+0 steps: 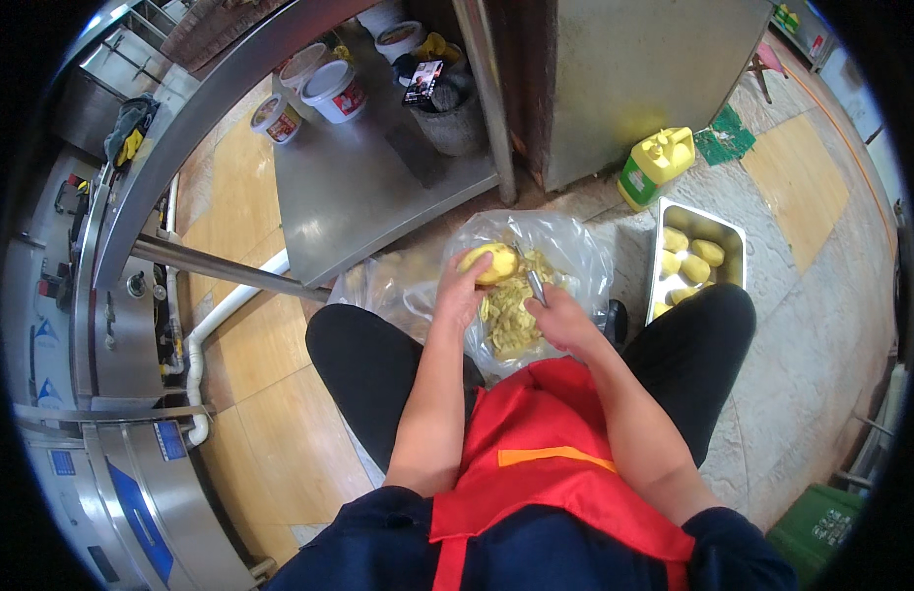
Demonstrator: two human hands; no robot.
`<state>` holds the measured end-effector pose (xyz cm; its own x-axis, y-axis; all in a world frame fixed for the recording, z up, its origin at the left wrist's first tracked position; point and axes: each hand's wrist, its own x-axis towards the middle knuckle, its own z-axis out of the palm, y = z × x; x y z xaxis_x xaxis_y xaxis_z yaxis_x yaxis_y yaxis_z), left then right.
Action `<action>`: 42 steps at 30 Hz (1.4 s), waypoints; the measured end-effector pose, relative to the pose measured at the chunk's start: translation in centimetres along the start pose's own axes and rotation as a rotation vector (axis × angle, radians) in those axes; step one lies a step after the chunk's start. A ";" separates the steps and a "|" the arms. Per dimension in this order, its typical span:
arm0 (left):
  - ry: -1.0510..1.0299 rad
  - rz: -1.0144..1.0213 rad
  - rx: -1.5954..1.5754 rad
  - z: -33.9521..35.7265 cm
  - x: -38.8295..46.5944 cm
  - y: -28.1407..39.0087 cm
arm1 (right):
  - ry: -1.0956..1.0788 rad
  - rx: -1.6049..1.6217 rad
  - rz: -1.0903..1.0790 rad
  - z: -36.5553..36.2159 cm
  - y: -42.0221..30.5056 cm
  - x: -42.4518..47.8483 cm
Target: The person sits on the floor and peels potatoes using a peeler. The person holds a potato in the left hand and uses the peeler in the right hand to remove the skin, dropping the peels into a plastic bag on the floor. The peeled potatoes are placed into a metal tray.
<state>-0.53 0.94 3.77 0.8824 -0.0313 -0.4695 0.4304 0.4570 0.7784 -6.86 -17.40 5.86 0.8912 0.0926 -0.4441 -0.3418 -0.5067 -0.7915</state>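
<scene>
My left hand [460,289] grips a yellow potato [497,264], its far end pointing to the right. In my right hand [564,316] is a peeler with a metal handle [536,287], its head close to the potato; whether they touch cannot be told. Below both hands, a clear plastic bag [586,255] lies spread on the floor with a heap of potato peelings [512,318] in it. To the right, a rectangular steel pan [739,258] holds several peeled potatoes [695,268], partly hidden by my knee.
Another plastic bag [387,284] with contents lies left of the peelings. A low steel shelf [339,199] bears tubs [333,90] and a phone [424,83]. A yellow jug [656,166] stands behind the pan. A white pipe [239,299] runs at left, and a green bin [815,528] is at lower right.
</scene>
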 end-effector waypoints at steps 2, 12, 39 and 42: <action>0.040 -0.056 -0.214 -1.5 1.3 -0.7 | -0.077 0.019 -0.009 0.1 -2.0 -1.2; 0.184 -0.104 -0.483 0.2 1.4 -1.8 | 0.121 -0.216 -0.210 2.6 -1.3 -0.3; 0.526 0.158 -0.282 -0.8 3.1 -2.5 | -0.049 -0.335 -0.198 4.5 0.5 -2.2; 0.331 0.030 -0.283 -1.5 2.8 -2.4 | 0.068 -0.416 -0.215 1.3 -1.6 -2.4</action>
<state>0.58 1.10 -0.06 0.7653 0.2513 -0.5927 0.2959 0.6804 0.6705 -8.84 -15.66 7.62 0.9509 0.1837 -0.2492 -0.0114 -0.7837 -0.6210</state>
